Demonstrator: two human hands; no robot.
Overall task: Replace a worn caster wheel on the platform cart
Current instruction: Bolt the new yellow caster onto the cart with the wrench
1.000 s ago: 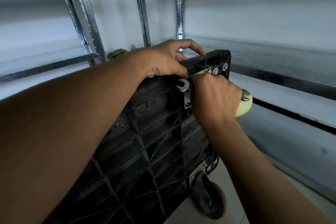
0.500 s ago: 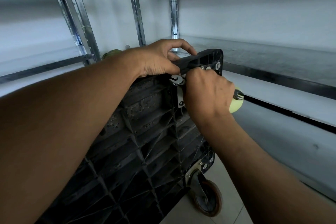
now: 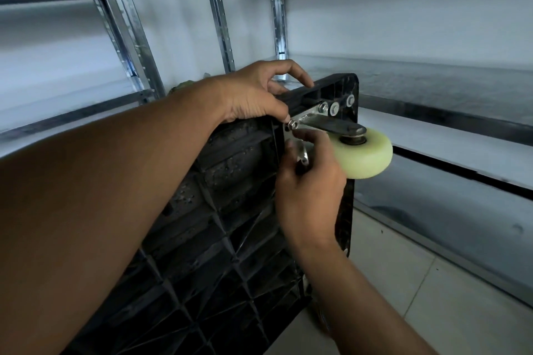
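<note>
While near shelf [image 3: 432, 135], left grip [image 3: 253, 95] tight on cart edge [image 3: 337, 79], right grip [image 3: 311, 181] round wrench [image 3: 303, 156].

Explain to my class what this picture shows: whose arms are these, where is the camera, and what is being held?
There is no machine here. A person works with bare hands, and the one camera sits on their head, looking forward and down, so both arms reach in from below. A black platform cart stands on edge, its ribbed underside toward us, in front of metal shelving. The left hand grips the cart's top edge, with the thumb beside a nut on the mounting plate. The right hand holds a shiny metal tool, probably a spanner, just under that nut. A cream caster wheel sticks out from the plate.
</note>
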